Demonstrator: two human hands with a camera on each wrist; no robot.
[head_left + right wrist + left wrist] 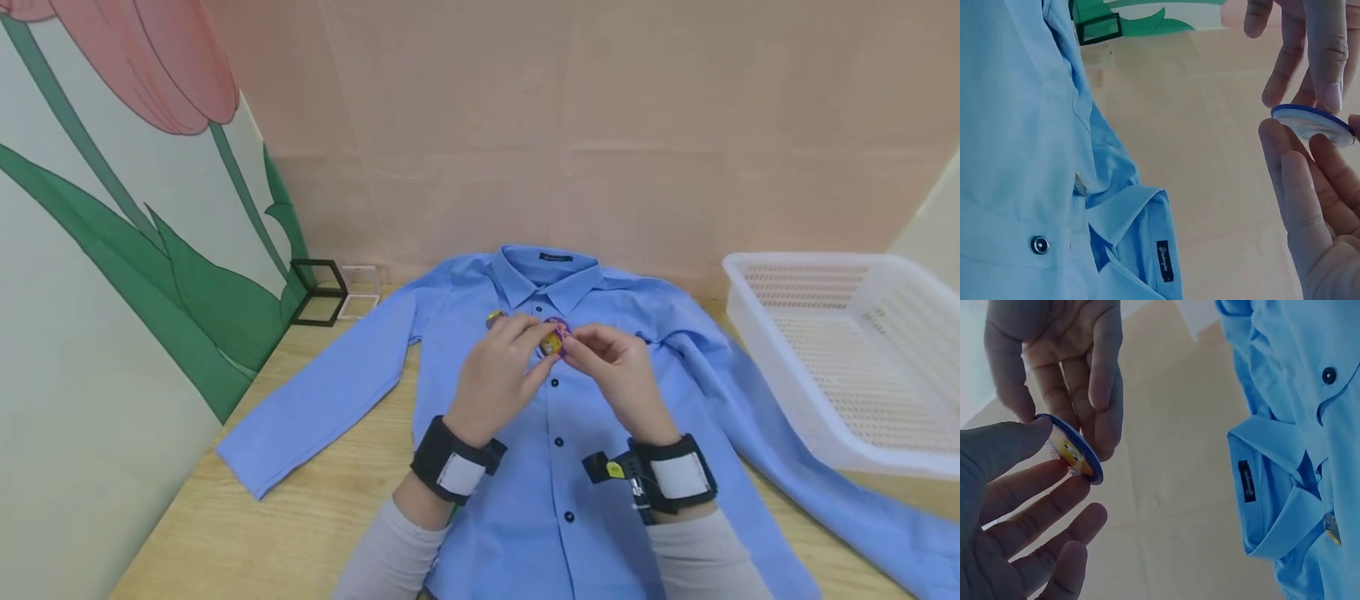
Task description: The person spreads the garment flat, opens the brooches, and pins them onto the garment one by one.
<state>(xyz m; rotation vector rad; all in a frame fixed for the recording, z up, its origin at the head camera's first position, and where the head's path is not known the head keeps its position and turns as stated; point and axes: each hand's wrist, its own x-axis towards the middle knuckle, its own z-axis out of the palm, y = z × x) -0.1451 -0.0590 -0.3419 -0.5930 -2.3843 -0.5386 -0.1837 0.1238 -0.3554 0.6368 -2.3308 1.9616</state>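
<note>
A round button badge with a purple rim and a yellow cartoon picture is held up above the chest of a blue button-up shirt. My left hand pinches it between thumb and fingers from the left. From the right, my right hand holds its edge with thumb and fingertips. The badge's pale back faces the right hand's curled fingers in the right wrist view. A second small badge with some yellow sits on the shirt's chest, partly hidden behind the left hand.
The shirt lies spread face up, collar away from me, on a wooden table. A white plastic basket stands at the right, close to one sleeve. Black and clear frame-like stands are at the back left, by the wall.
</note>
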